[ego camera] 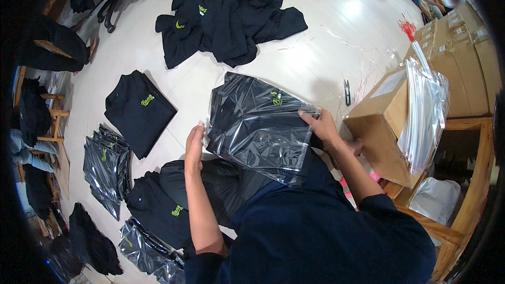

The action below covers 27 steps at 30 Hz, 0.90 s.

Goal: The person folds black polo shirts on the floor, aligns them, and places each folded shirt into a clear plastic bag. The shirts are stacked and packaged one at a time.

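Observation:
A black garment with green lettering lies folded inside a clear plastic bag [256, 122], held over my lap. At the bag's right edge, my right hand [321, 124] pinches the plastic, thumb on top. My left hand [194, 144] is upright along the left edge, its fingertips at the plastic; whether they grip it is hidden. To the left on the floor rests a folded black garment [140, 112]. Beside it is a stack of bagged garments [106, 169]. Another black garment [161, 205] lies by my left forearm, with more bagged ones [148, 248] below it.
A heap of black garments [232, 15] covers the floor ahead. Thread snips [347, 92] lie at right, near a cardboard box [371, 138] with a bundle of clear bags [424, 118] against it. Several cartons [453, 59] stand behind. Other people are at the left and far right.

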### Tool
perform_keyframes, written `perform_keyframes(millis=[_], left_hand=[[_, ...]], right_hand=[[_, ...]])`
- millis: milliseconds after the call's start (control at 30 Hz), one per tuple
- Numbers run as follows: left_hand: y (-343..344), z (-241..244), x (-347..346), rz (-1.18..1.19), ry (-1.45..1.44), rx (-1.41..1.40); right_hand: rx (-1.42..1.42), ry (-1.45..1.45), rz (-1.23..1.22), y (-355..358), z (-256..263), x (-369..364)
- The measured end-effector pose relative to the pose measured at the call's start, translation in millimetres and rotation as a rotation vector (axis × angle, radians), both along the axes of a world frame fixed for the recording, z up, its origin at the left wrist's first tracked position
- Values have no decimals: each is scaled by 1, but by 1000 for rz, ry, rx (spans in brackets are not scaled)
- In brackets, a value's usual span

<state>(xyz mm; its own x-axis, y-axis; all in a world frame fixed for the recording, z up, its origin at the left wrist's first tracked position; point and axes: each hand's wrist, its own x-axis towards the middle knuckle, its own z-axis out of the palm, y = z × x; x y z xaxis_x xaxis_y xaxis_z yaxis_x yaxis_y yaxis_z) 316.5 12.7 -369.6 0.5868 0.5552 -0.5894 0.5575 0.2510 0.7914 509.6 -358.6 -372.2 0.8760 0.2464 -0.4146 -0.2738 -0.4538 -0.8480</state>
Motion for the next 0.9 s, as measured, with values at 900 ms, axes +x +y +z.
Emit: perform_keyframes(millis=[900], left_hand=[[4, 11, 24, -233, -38, 714]], right_hand=[[490, 308, -270, -15, 49, -11]])
